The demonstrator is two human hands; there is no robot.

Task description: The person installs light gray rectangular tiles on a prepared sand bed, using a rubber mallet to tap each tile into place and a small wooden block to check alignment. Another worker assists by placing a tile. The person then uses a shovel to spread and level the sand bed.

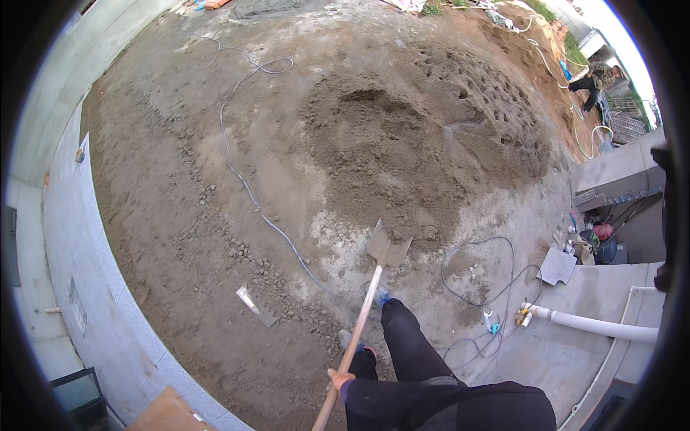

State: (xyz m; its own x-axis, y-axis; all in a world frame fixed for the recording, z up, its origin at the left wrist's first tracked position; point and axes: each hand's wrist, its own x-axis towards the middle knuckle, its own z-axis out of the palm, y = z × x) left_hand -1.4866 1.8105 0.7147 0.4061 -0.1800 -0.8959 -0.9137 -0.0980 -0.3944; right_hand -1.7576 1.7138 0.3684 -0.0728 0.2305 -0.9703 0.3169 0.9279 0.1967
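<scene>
My right hand (340, 379) is closed around the pale wooden handle of a shovel (359, 323). The handle slants from the lower edge up to a grey metal blade (387, 250), which rests at the near edge of a large heap of damp grey-brown sand or mortar mix (388, 144). My left hand is out of view, and the handle's lower end runs past the picture's edge. Just left of the blade, my feet and dark trouser legs (413, 345) stand close to the handle.
A white-handled tool with a toothed blade (267, 316) lies on the left. A grey cable (248, 188) winds across the ground; a dark cable (512, 267) loops at right, near a white pipe (604, 325). A low block wall (108, 266) borders the left. Another person (598, 80) is far right.
</scene>
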